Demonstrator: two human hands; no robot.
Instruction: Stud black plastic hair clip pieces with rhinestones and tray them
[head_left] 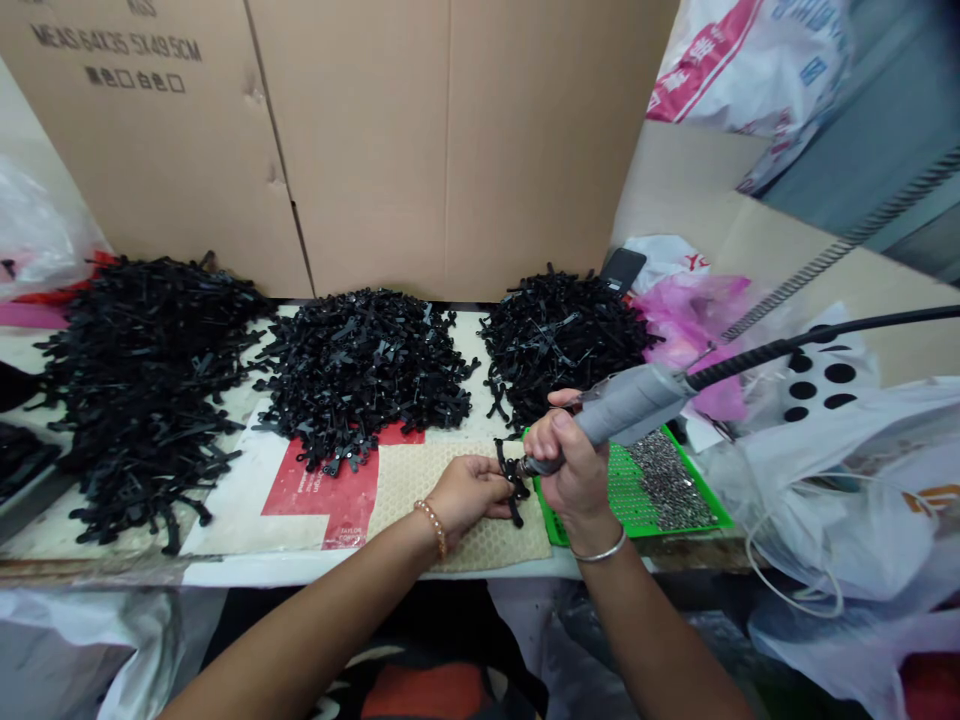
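Note:
My right hand [574, 465] is wrapped round a grey electric screwdriver [630, 405], its tip pointing left and down. The tip meets a small black plastic part [514, 490], which my left hand [474, 490] pinches between thumb and fingers over a cream textured mat [420, 470]. The fingers partly hide how the part's pieces fit together. Just right of the mat, a green tray [621, 490] holds many small metal screws [671, 480], heaped on its right side.
Three piles of black plastic parts, a left pile [150, 380], a middle pile [367, 365] and a right pile [566, 335], line the table before a cardboard box [450, 150]. A coiled spring [840, 245] and black cable [825, 332] run from the screwdriver. Plastic bags [862, 500] crowd the right.

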